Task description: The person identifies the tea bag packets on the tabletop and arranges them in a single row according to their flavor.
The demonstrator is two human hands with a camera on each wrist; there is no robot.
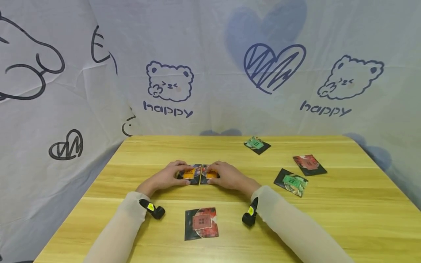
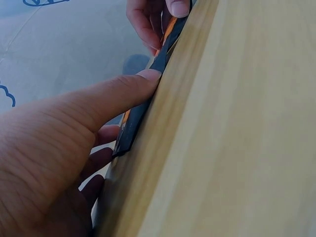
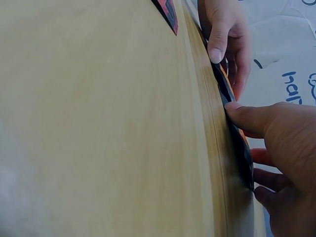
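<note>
Two small square packets with orange labels lie side by side on the wooden table (image 1: 138, 233), their inner edges almost meeting. My left hand (image 1: 166, 177) holds the left orange-label packet (image 1: 196, 176), thumb at its near edge and fingers at the far side. Mirroring it, my right hand (image 1: 231, 177) grips the right orange-label packet (image 1: 204, 179) by the same edges. In the left wrist view, the left thumb (image 2: 143, 81) presses the dark packet edge low against the tabletop. The right wrist view shows the right thumb (image 3: 242, 116) on its packet's dark edge.
A red-label packet (image 1: 201, 222) lies between my forearms, nearer me. To the right are a green-label packet (image 1: 292, 181) and another red-label one (image 1: 309, 164). A second green-label packet (image 1: 256, 144) lies near the back edge. A drawn-on white cloth (image 1: 217, 91) hangs behind.
</note>
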